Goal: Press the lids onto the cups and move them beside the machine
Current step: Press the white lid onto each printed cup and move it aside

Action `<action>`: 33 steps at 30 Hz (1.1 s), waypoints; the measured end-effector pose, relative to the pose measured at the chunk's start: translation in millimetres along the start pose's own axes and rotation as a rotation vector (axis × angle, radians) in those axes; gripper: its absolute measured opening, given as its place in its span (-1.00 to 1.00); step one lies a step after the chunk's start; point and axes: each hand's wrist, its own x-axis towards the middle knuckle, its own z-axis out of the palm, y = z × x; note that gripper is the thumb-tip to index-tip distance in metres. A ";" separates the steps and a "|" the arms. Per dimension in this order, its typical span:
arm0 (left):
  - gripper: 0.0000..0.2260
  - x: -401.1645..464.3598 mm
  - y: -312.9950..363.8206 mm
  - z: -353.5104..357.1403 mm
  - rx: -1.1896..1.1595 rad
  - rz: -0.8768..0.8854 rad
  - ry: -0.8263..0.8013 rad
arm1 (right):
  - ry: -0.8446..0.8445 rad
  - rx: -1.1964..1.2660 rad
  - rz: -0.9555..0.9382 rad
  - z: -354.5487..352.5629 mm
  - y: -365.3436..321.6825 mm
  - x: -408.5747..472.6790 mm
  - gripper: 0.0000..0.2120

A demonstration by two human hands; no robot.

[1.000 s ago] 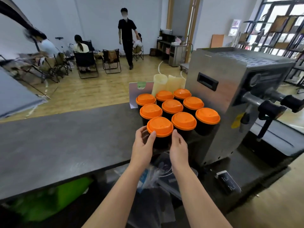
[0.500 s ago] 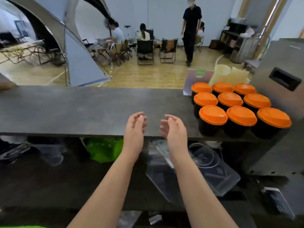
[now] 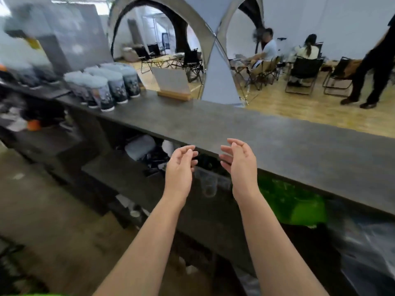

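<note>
My left hand (image 3: 179, 167) and my right hand (image 3: 239, 163) hover side by side in front of the dark counter (image 3: 235, 129), palms facing each other, fingers loosely curled, holding nothing. A cluster of several cups with pale lids (image 3: 106, 86) stands at the counter's far left end, well away from both hands; the view there is blurred. The orange-lidded cups and the machine are out of view.
A small sign on a wooden base (image 3: 173, 86) stands on the counter right of the cups. Shelves under the counter hold clutter, clear plastic cups (image 3: 209, 184) and a green bag (image 3: 292, 201). Beyond the counter are people on chairs (image 3: 303, 75) and a standing person (image 3: 372, 67).
My view has swung left: the orange-lidded cups and machine have left the frame and the pale-lidded cups have appeared. My hands let go of the orange-lidded cup and stay empty.
</note>
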 end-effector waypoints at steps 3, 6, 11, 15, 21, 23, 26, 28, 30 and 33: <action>-0.81 41.1 3.3 -69.0 0.026 0.009 0.088 | -0.046 0.029 0.015 77.8 12.6 4.1 -0.81; -0.80 79.8 6.0 -120.2 0.025 -0.007 0.172 | -0.098 0.032 0.034 139.3 23.0 11.7 -0.81; -0.82 157.0 3.8 -175.4 -0.008 -0.006 0.270 | -0.161 -0.012 0.011 219.3 37.0 44.3 -0.81; -0.82 233.9 -1.8 -208.2 -0.040 0.007 0.347 | -0.204 -0.014 0.005 283.4 51.2 91.5 -0.79; -0.80 367.3 -10.9 -253.6 -0.049 -0.002 0.475 | -0.288 -0.013 0.017 401.1 73.1 183.4 -0.82; -0.79 404.4 -8.7 -267.8 -0.058 -0.035 0.506 | -0.327 -0.002 0.021 441.1 74.7 210.4 -0.84; -0.80 450.3 -2.3 -284.8 -0.058 -0.075 0.518 | -0.375 -0.004 0.021 496.9 74.1 245.8 -0.80; -0.70 473.4 2.3 -290.3 -0.070 -0.085 0.514 | -0.397 -0.017 0.029 526.8 78.0 265.0 -0.72; -0.60 489.7 3.2 -294.2 -0.073 -0.094 0.527 | -0.400 -0.056 0.029 548.1 84.5 278.6 -0.66; -0.53 508.6 -5.9 -300.1 -0.081 -0.108 0.501 | -0.394 -0.087 0.005 564.2 92.7 287.6 -0.62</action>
